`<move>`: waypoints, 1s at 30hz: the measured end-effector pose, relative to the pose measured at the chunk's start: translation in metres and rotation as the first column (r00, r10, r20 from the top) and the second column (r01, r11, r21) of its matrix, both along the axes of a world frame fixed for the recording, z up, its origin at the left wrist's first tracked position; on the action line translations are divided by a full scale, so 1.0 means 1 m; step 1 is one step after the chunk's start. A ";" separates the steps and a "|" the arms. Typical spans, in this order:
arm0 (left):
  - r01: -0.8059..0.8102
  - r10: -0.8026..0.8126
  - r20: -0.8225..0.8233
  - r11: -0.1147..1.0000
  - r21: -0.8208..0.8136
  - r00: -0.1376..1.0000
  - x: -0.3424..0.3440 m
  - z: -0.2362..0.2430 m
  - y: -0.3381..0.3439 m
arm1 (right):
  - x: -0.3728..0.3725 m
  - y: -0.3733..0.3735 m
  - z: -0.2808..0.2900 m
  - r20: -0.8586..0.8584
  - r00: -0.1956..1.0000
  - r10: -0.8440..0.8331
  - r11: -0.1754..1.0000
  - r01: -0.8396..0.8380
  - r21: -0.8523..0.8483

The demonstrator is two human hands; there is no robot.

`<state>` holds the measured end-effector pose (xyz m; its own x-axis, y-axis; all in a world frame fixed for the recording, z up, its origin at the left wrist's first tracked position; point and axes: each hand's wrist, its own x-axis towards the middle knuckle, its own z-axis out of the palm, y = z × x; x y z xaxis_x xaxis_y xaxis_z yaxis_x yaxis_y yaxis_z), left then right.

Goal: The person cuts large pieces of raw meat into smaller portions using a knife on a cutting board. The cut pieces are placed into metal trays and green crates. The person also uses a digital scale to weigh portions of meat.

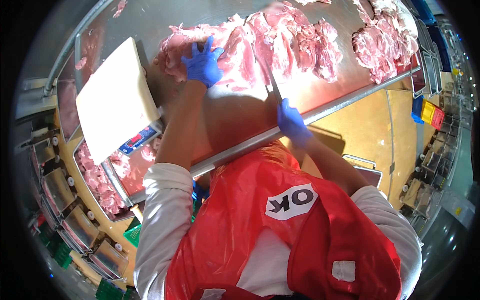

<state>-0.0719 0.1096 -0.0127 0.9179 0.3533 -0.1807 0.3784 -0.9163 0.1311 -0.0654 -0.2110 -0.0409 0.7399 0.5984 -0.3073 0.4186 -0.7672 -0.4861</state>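
Note:
My left hand (202,65), in a blue glove, lies with spread fingers on a large slab of raw pork (235,57) on the steel table (215,115). My right hand (291,120), also gloved in blue, is closed on the handle of a long knife (270,75). Its blade reaches up and left into the meat, right of my left hand. Further pieces of the pork run on toward the right along the table.
A white board (110,95) rests on a scale with a blue display (140,140) at left. Trimmings fill a tray (90,175) below it. More meat (385,45) lies at upper right. Stacked racks (65,195), yellow and blue crates (432,114) and the table's rail (340,103) surround me.

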 end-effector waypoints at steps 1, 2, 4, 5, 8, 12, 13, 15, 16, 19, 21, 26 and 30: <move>-0.004 0.003 0.017 1.000 0.026 1.000 -0.005 -0.011 0.007 | 0.010 0.026 0.011 0.015 1.000 -0.009 0.994 0.008 0.113; -0.016 0.015 0.034 1.000 0.027 0.999 -0.014 -0.019 0.009 | 0.026 0.056 0.023 0.115 0.989 0.094 0.971 -0.117 0.207; -0.012 0.009 0.085 1.000 0.027 0.996 -0.020 -0.025 0.008 | 0.067 0.124 0.039 -0.209 0.968 -0.136 0.973 0.171 0.156; 0.022 -0.028 0.096 0.998 0.067 0.995 -0.020 -0.020 0.004 | 0.097 0.150 0.017 -0.043 0.993 -0.108 0.978 0.114 0.172; 0.008 -0.018 0.109 0.996 0.092 0.994 -0.020 -0.016 0.009 | 0.126 0.189 0.013 0.072 0.967 0.243 0.958 -0.227 -0.174; -0.012 -0.005 0.091 0.983 0.186 0.996 -0.013 -0.004 0.042 | 0.056 0.156 0.012 0.141 0.734 0.664 0.701 -0.546 -0.459; -0.030 -0.001 0.220 0.991 0.134 0.976 -0.007 -0.015 0.052 | 0.021 0.132 -0.005 0.145 0.831 0.537 0.828 -0.486 -0.281; -0.103 0.070 0.187 0.979 0.174 0.980 0.018 -0.025 0.071 | -0.059 0.077 -0.024 -0.140 0.977 0.163 0.986 -0.157 0.059; -0.130 0.097 0.171 0.972 0.197 0.980 0.029 -0.027 0.076 | -0.083 0.057 -0.021 -0.233 0.966 0.114 0.993 -0.103 0.059; -0.160 0.169 -0.290 0.986 0.055 0.942 0.072 0.028 0.080 | -0.076 0.036 -0.007 -0.150 0.982 0.115 0.981 -0.089 0.172; -0.169 0.116 -0.129 0.814 -0.556 0.985 0.081 0.009 0.094 | -0.060 0.051 -0.001 -0.010 0.993 0.121 0.911 -0.107 0.399; -0.224 0.245 0.117 0.960 -0.168 0.962 0.068 -0.033 0.044 | 0.011 0.166 0.023 -0.250 0.916 -0.313 0.838 0.391 0.381; -0.176 0.173 0.161 0.984 0.001 0.972 0.024 -0.030 0.044 | 0.045 0.172 -0.026 0.057 0.945 -0.322 0.860 0.267 0.435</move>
<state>-0.0479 0.1538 -0.0430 0.8583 0.5122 -0.0300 0.5080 -0.8402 0.1896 -0.0209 -0.0390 -0.0667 0.9171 0.3977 0.0269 0.2830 -0.6019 -0.7467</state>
